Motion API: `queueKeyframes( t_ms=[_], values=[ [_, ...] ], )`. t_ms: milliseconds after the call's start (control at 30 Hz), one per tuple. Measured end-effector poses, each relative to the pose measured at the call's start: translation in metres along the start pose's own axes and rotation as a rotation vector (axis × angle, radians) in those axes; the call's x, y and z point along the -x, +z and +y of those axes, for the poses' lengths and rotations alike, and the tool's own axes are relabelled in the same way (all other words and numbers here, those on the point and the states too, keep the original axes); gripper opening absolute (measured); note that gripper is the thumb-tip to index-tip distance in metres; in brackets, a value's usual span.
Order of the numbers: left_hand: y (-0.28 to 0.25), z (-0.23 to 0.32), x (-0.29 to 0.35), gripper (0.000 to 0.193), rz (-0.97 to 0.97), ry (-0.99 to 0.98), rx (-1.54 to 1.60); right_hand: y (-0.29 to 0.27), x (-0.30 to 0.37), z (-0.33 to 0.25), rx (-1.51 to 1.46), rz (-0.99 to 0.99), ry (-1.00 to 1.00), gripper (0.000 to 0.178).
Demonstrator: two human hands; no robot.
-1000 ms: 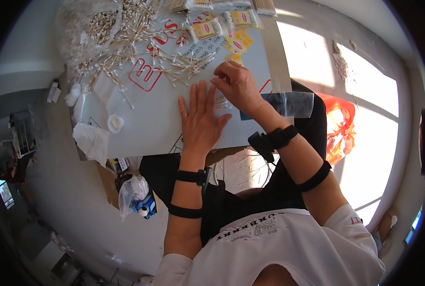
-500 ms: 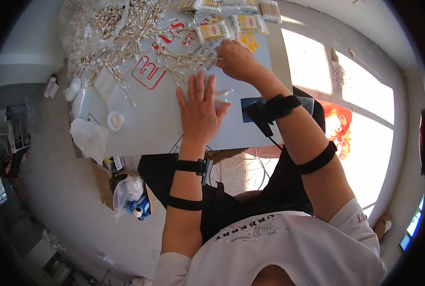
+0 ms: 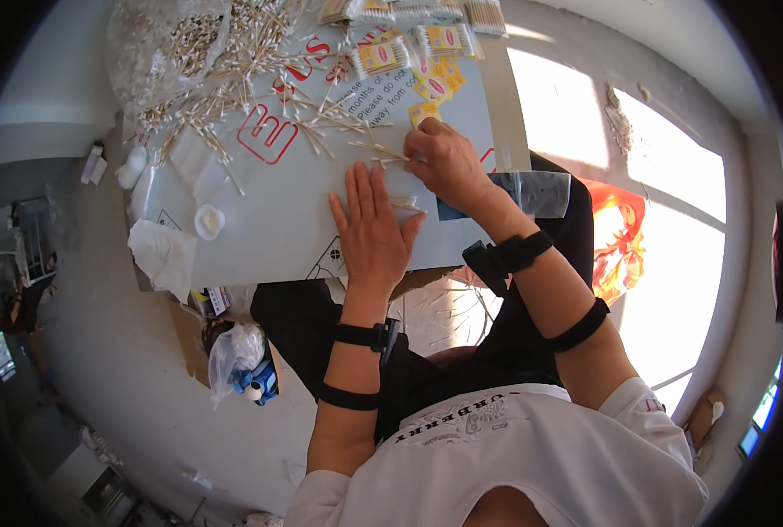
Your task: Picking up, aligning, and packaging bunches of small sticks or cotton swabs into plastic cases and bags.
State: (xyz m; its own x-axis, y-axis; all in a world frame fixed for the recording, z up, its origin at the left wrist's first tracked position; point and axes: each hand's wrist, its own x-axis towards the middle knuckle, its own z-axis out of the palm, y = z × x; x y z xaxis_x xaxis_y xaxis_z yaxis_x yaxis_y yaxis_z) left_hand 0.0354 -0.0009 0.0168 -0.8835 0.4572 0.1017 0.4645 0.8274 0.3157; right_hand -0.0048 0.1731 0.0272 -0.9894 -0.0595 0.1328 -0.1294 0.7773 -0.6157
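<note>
My left hand (image 3: 374, 224) lies flat on the grey board (image 3: 277, 233), its fingers stretched out and pointing away from me. Beside its thumb is a small row of cotton swabs (image 3: 406, 203), partly hidden by the hand. Just to the right, my right hand (image 3: 444, 165) is closed, with fingers and thumb pinched on cotton swabs (image 3: 382, 152) whose ends stick out leftward. How many it grips is hidden. Small yellow cards (image 3: 435, 85) lie beyond the right hand, one of them close to its knuckles.
A large loose heap of cotton swabs (image 3: 251, 53) spreads over the far left, beside a clear plastic bag (image 3: 150, 61). Filled swab packets (image 3: 382, 56) lie at the far edge. Clear plastic sleeves (image 3: 545, 191) sit at the right edge, and a small white round dish (image 3: 209, 221) at left.
My right hand has come toward me from beside the yellow cards, and its fingers now pinch cotton swabs. My left hand has slid slightly nearer, still flat.
</note>
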Motion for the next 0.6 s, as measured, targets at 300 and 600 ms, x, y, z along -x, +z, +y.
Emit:
queueKeyframes(
  t_ms=[300,600],
  values=[
    [0.004,0.002,0.008,0.081,0.018,-0.007,-0.031,0.010,-0.003,-0.007,0.037,0.134,-0.012,0.014],
    [0.006,0.005,0.010,0.082,0.011,-0.018,-0.016,-0.003,-0.016,0.002,-0.257,0.175,0.149,0.010]
  ],
)
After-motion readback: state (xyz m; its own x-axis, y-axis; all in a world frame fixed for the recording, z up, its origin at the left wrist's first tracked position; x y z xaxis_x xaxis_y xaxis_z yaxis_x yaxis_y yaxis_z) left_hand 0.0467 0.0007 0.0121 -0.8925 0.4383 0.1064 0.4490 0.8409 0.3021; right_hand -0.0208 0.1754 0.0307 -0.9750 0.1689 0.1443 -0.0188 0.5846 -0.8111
